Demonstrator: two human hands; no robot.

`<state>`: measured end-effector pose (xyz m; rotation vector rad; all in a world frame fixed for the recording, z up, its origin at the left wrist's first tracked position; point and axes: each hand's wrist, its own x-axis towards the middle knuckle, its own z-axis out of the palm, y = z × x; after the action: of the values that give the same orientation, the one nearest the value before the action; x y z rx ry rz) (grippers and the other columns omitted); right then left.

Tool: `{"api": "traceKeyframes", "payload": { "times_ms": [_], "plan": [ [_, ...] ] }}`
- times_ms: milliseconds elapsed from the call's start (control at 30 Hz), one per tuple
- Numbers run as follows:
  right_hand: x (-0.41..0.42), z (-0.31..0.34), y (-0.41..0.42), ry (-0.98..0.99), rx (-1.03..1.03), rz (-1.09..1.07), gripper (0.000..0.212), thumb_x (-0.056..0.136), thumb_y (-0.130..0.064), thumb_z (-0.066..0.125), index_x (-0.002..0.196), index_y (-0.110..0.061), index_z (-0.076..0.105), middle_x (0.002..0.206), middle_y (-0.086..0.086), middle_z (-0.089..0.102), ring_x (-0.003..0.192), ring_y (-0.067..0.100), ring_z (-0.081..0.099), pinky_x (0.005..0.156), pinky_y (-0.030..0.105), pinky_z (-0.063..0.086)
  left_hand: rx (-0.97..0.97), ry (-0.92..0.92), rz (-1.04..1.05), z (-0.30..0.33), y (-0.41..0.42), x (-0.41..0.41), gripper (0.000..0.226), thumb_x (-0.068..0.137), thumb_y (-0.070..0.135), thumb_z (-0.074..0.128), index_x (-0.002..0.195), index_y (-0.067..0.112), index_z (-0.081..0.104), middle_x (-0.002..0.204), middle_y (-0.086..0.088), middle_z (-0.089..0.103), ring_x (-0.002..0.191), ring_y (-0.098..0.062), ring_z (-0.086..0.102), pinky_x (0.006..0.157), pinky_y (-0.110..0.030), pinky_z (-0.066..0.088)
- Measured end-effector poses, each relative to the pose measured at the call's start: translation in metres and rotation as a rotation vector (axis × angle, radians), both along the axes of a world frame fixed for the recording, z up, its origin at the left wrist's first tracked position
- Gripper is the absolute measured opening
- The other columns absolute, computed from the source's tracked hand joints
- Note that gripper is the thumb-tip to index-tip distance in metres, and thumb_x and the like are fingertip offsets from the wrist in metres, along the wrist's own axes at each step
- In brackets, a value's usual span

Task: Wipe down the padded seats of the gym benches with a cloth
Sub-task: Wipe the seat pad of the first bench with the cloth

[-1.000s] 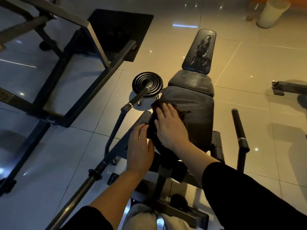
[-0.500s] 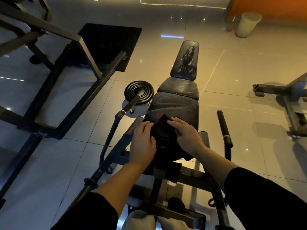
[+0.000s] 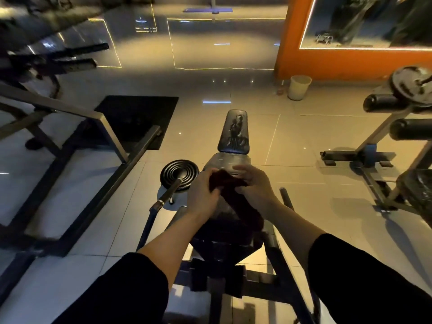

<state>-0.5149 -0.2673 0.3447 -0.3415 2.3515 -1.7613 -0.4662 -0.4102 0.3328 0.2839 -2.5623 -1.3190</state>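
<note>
Head view showed both hands, left hand [image 3: 203, 195] and right hand [image 3: 256, 188], fingers gripping the cloth [image 3: 230, 185] between them; best refolded flat before pressing onto the seat [image 3: 224, 220] beneath.

I see a dim gym: glossy tiled floor [image 3: 292, 141] catching warm light, an orange wall [image 3: 327, 61] with a lit mirror [image 3: 364, 22], a pale bin [image 3: 298, 87] beside it, a black mat [image 3: 138, 120], steel frames [image 3: 77, 146] at left.

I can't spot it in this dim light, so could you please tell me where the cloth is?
Centre of the head view: the dark cloth is held between the left hand and right hand, above the bench seat.
</note>
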Motion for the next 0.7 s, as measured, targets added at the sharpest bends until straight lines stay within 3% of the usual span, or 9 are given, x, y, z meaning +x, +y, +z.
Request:
{"api": "traceKeyframes", "payload": {
  "times_ms": [67, 167, 267, 333, 433, 500, 600, 700],
  "plan": [
    [0.003, 0.003, -0.007, 0.119, 0.110, 0.028, 0.050, 0.074, 0.015, 0.060, 0.115, -0.012, 0.065, 0.102, -0.001, 0.066, 0.097, 0.011, 0.060, 0.088, 0.023, 0.050, -0.074, 0.040, -0.026, 0.003, -0.004, 0.000, 0.043, 0.084, -0.002, 0.060, 0.123, 0.015, 0.057, 0.119, -0.005, 0.060, 0.114, -0.019, 0.055, 0.096, -0.028, 0.042],
    [0.001, 0.001, -0.014, 0.337, 0.270, 0.063, 0.040, 0.079, 0.004, 0.063, 0.113, -0.016, 0.066, 0.102, -0.006, 0.065, 0.094, 0.006, 0.056, 0.080, 0.013, 0.044, -0.138, 0.122, -0.103, 0.006, -0.010, -0.002, 0.046, 0.086, 0.000, 0.056, 0.125, 0.023, 0.054, 0.120, -0.001, 0.058, 0.113, -0.018, 0.055, 0.096, -0.030, 0.045],
    [-0.006, -0.005, -0.019, 0.427, 0.394, 0.000, 0.027, 0.082, -0.003, 0.064, 0.104, -0.017, 0.067, 0.105, -0.001, 0.065, 0.094, 0.016, 0.061, 0.080, 0.033, 0.054, -0.199, 0.143, -0.152, 0.012, -0.014, -0.004, 0.043, 0.090, 0.008, 0.057, 0.129, 0.026, 0.051, 0.123, 0.001, 0.057, 0.114, -0.016, 0.055, 0.097, -0.032, 0.047],
    [-0.006, -0.005, -0.019, 0.455, 0.465, -0.060, 0.029, 0.080, -0.003, 0.066, 0.107, -0.014, 0.063, 0.109, 0.003, 0.060, 0.095, 0.021, 0.059, 0.079, 0.038, 0.055, -0.235, 0.182, -0.142, 0.016, -0.014, -0.005, 0.045, 0.089, 0.009, 0.060, 0.131, 0.022, 0.050, 0.126, 0.000, 0.058, 0.115, -0.017, 0.055, 0.095, -0.030, 0.045],
    [0.000, -0.015, -0.011, 0.535, 0.593, -0.028, 0.042, 0.076, -0.005, 0.072, 0.113, -0.014, 0.056, 0.116, 0.006, 0.051, 0.098, 0.024, 0.055, 0.077, 0.034, 0.052, -0.304, 0.205, -0.178, 0.008, -0.017, -0.004, 0.052, 0.081, 0.004, 0.067, 0.127, 0.023, 0.052, 0.122, 0.001, 0.061, 0.113, -0.017, 0.056, 0.093, -0.032, 0.048],
    [0.007, -0.034, 0.002, 0.491, 0.692, 0.099, 0.043, 0.078, -0.009, 0.070, 0.118, -0.018, 0.057, 0.124, 0.003, 0.049, 0.108, 0.022, 0.051, 0.084, 0.034, 0.051, -0.307, 0.094, -0.266, -0.014, -0.017, 0.003, 0.054, 0.079, 0.001, 0.064, 0.126, 0.025, 0.053, 0.123, 0.002, 0.060, 0.115, -0.017, 0.054, 0.096, -0.038, 0.048],
    [0.016, -0.059, 0.019, 0.248, 0.991, 0.367, 0.029, 0.083, -0.009, 0.058, 0.109, -0.018, 0.065, 0.119, -0.001, 0.055, 0.118, 0.023, 0.045, 0.093, 0.036, 0.045, -0.377, -0.242, -0.390, -0.055, -0.015, 0.021, 0.049, 0.084, 0.002, 0.057, 0.128, 0.024, 0.055, 0.129, 0.002, 0.056, 0.122, -0.020, 0.048, 0.102, -0.039, 0.041],
    [0.017, -0.071, 0.022, 0.170, 0.939, 0.233, 0.029, 0.081, -0.007, 0.052, 0.100, -0.020, 0.069, 0.116, -0.003, 0.059, 0.116, 0.024, 0.046, 0.093, 0.042, 0.045, -0.329, -0.281, -0.352, -0.078, -0.014, 0.030, 0.044, 0.086, 0.001, 0.051, 0.126, 0.018, 0.058, 0.127, 0.000, 0.056, 0.119, -0.020, 0.047, 0.101, -0.035, 0.041]
  ]
}}
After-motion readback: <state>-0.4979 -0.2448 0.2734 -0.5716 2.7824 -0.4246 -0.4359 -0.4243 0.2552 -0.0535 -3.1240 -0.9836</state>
